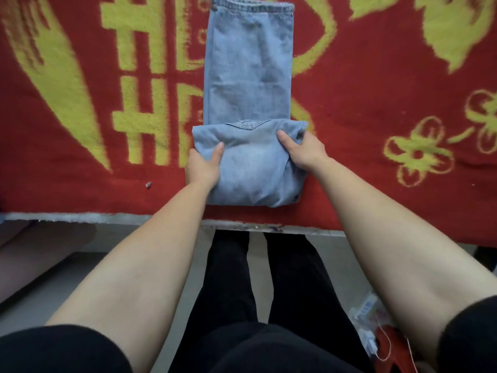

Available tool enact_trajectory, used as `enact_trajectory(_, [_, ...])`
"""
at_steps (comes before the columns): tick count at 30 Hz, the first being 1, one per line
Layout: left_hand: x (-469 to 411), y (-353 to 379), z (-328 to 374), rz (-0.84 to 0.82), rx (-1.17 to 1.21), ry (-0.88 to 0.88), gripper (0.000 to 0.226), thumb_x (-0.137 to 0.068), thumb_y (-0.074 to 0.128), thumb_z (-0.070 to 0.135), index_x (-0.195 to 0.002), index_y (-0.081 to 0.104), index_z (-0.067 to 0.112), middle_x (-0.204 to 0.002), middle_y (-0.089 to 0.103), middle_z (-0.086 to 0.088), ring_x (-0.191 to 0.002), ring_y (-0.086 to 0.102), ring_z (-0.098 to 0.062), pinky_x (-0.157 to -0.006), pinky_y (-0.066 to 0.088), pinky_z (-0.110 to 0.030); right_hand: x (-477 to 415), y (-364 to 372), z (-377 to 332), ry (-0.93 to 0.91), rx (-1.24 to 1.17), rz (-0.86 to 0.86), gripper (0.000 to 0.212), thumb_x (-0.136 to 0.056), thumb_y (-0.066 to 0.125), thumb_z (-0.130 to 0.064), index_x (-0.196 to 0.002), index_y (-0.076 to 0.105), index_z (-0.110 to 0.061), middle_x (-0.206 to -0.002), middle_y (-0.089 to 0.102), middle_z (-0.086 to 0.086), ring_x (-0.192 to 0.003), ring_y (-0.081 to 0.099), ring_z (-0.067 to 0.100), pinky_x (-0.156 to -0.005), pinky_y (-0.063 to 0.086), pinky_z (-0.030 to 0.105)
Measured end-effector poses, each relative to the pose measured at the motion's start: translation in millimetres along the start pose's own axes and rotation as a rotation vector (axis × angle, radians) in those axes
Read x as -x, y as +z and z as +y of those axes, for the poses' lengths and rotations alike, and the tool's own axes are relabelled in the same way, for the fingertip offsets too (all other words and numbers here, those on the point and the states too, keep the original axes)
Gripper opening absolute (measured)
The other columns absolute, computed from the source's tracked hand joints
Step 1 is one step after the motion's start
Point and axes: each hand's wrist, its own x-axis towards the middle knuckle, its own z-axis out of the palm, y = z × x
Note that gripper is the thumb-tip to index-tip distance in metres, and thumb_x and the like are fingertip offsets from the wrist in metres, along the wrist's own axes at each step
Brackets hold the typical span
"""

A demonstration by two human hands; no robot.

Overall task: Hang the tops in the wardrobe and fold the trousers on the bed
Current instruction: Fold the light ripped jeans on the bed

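Centre of frame: left hand (203, 168) and right hand (304, 150) are pinching the folded end of the jeans (247, 76) on the bed (376, 109), each grip holding denim.

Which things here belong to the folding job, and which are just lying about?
Job: blue jeans, left hand and right hand gripping their folded end, red blanket beneath.
Lying about: small grey scrap on the blanket; red cloth and white packets on the floor.
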Motion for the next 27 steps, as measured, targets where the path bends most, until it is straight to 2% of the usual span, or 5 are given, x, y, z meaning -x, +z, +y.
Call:
enact_trajectory(6, [-8.8, -11.3, 23.1, 0.092, -0.125, 0.041, 0.088, -0.079, 0.049, 0.079, -0.129, 0.044, 0.006, -0.135, 0.053, -0.018, -0.127, 0.049, -0.036, -0.101, 0.039, -0.043, -0.9, -21.0, -13.3, 0.103, 0.056, 0.075, 0.094, -0.074, 0.051, -0.086, -0.135, 0.050, -0.014, -0.136, 0.058, 0.010, -0.127, 0.054, 0.031, -0.104, 0.044, 0.039])
enact_trajectory(11, [-55.2, -30.2, 91.7, 0.140, -0.162, 0.364, 0.066, -0.088, 0.059, 0.049, -0.135, 0.043, 0.006, -0.132, 0.054, -0.012, -0.125, 0.048, -0.030, -0.102, 0.038, -0.037, -32.4, -50.9, -61.6, -0.072, -0.214, 0.377, 0.064, -0.089, 0.060, -0.057, -0.138, 0.048, -0.016, -0.114, 0.056, -0.005, -0.120, 0.054, 0.017, -0.101, 0.039, 0.028])
enact_trajectory(17, [-83.8, -32.0, 181.1, -0.100, 0.328, 0.274, 0.061, -0.082, 0.070, 0.024, -0.133, 0.039, 0.011, -0.105, 0.056, 0.004, -0.096, 0.059, -0.012, -0.074, 0.054, -0.018, -76.4, -66.1, -115.5, -0.089, -0.366, 0.232, 0.072, -0.085, 0.071, -0.039, -0.145, 0.039, -0.015, -0.122, 0.054, -0.005, -0.104, 0.058, 0.005, -0.088, 0.049, 0.016])
enact_trajectory(21, [-68.8, -39.5, 200.1, -0.144, 0.482, 0.328, 0.044, -0.062, 0.062, 0.009, -0.106, 0.056, 0.005, -0.103, 0.067, -0.019, -0.086, 0.070, -0.027, -0.070, 0.061, -0.047, -71.0, -67.3, -127.5, -0.201, -0.448, 0.265, 0.036, -0.077, 0.065, -0.013, -0.113, 0.068, -0.014, -0.104, 0.068, 0.000, -0.085, 0.062, 0.007, -0.078, 0.056, 0.024])
enact_trajectory(27, [-17.1, -69.4, 168.0, -0.162, 0.224, 0.482, 0.046, -0.058, 0.051, 0.021, -0.095, 0.075, 0.006, -0.090, 0.070, -0.007, -0.086, 0.062, -0.013, -0.077, 0.054, -0.037, -4.7, -76.2, -103.8, -0.319, -0.065, 0.396, 0.024, -0.074, 0.053, -0.022, -0.089, 0.073, -0.021, -0.087, 0.065, -0.002, -0.087, 0.060, 0.012, -0.072, 0.043, 0.027])
